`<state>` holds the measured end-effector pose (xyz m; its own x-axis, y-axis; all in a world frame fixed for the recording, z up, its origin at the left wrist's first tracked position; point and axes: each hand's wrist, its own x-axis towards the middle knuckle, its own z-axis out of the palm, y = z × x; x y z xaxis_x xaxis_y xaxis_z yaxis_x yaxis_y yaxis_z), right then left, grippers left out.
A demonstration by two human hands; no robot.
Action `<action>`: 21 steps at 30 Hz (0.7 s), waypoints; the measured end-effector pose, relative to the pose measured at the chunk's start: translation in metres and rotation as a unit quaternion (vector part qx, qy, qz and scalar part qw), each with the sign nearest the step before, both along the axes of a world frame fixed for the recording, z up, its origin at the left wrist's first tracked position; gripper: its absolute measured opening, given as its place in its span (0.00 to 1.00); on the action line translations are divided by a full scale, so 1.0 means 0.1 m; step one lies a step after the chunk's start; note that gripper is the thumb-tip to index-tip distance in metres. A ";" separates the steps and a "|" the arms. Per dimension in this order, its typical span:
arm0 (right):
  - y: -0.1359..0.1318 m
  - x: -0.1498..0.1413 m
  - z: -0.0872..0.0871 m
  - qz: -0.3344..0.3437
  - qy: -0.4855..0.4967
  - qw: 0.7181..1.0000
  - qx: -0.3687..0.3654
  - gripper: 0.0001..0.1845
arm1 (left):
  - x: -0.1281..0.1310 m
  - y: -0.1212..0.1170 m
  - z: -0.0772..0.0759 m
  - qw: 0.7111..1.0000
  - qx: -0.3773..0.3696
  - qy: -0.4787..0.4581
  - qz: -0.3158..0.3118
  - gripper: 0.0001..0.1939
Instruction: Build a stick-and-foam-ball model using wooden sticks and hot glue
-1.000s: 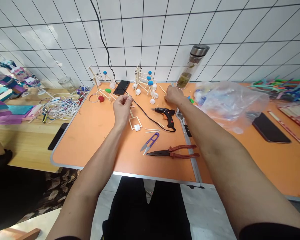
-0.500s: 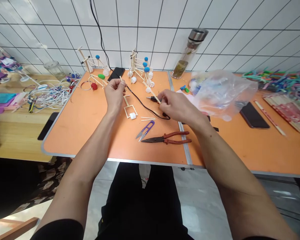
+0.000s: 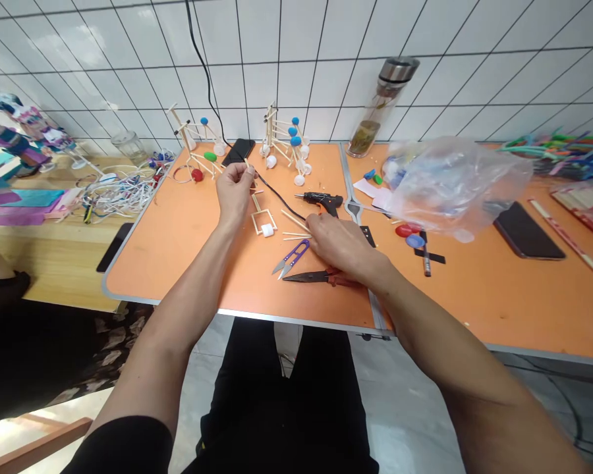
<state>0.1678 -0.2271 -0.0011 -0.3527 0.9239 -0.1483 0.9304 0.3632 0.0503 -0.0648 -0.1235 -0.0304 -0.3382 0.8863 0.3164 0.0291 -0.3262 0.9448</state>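
"Three phones, counting from the left?"

"Yes. First phone on the wooden table. Next, one stick model with one blue, one green, one red ball; then the second phone, by the wall."

"Left hand?"

"Nearly closed, thumb and fingertips pinching one thin stick above the orange table. One square frame on the tabletop just beside it, one white piece at its near edge."

"Further right?"

"Second model, three blue balls. One pair of purple snips. Three pale sticks at the right hand: fingers curled low, tips partly hidden. Grip, cannot tell."

"Around it?"

"One glue gun beyond, one pair of pliers partly under the hand. Then one bottle, one clear bag, third phone."
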 end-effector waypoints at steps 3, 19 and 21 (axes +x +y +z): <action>-0.01 -0.02 -0.01 -0.003 -0.003 1.000 0.007 0.19 | -0.02 0.01 -0.02 1.000 0.001 -0.004 -0.014 0.11; 0.01 -0.01 -0.05 -0.006 0.054 0.995 0.080 0.19 | 0.03 0.04 0.08 0.998 -0.025 0.039 -0.043 0.09; 0.00 -0.02 -0.03 -0.008 0.062 0.995 0.083 0.20 | 0.09 0.17 0.15 0.996 -0.024 0.066 -0.062 0.08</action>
<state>0.1658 -0.2269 -0.0040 -0.3434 0.9379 0.0495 0.9389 0.3442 -0.0073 -0.0556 -0.1067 -0.0157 -0.1836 0.9339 0.3068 0.1159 -0.2894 0.9502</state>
